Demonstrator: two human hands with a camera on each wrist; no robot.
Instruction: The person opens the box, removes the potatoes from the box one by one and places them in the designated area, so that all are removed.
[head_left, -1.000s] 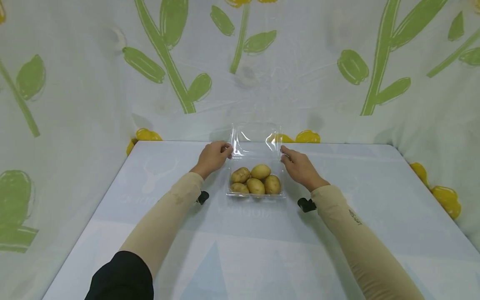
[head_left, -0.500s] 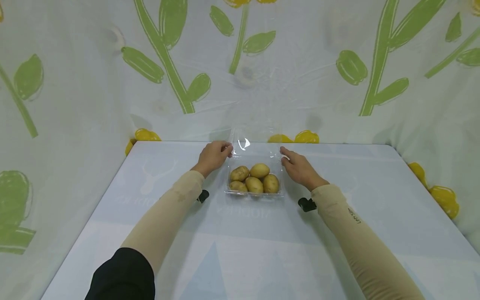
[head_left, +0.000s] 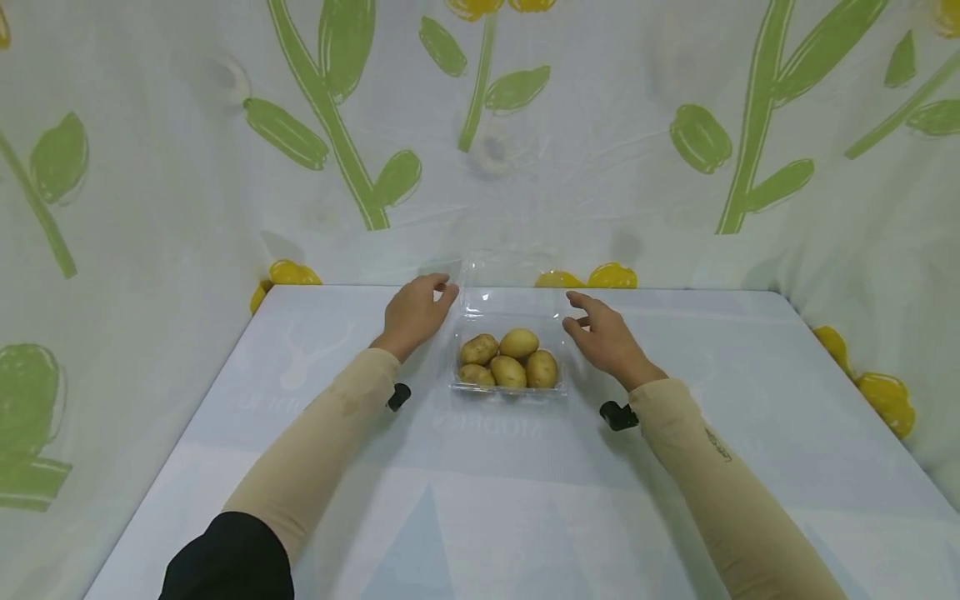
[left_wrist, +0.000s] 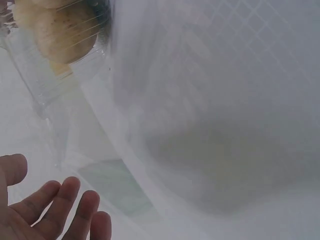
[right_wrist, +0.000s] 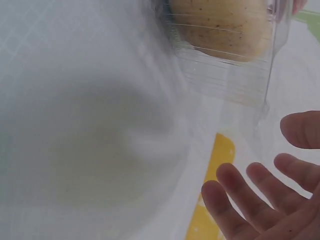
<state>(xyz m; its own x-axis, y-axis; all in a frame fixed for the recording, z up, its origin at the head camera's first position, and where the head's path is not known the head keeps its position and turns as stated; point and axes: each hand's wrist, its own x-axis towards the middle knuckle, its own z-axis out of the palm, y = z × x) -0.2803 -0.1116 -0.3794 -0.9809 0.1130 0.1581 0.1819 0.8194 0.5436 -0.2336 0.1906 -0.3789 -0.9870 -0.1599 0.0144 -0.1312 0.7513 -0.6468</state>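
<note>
A clear plastic clamshell box (head_left: 457, 385) stands on the table, its see-through lid (head_left: 498, 275) raised at the back. Several potatoes (head_left: 509, 371) lie inside it. Just left of the lid is my left hand (head_left: 417, 310), fingers loosely spread and holding nothing. On the other side, my right hand (head_left: 603, 336) is held apart from the box, fingers relaxed and thumb separate. Both wrist views show a gap between the fingers and the box wall, with a potato (left_wrist: 67, 32) visible through the plastic in the left one and another potato (right_wrist: 225, 25) in the right.
The box sits near the back of a pale printed table (head_left: 480, 500). Behind it hangs a white cloth (head_left: 585, 167) with green leaf prints, meeting the table's back edge. Black wrist cameras (head_left: 618, 415) jut below the forearms.
Both hands have let go of the lid's sides and moved slightly outward, fingers loosening. The lid stays raised, and the potatoes have not moved within the box.
</note>
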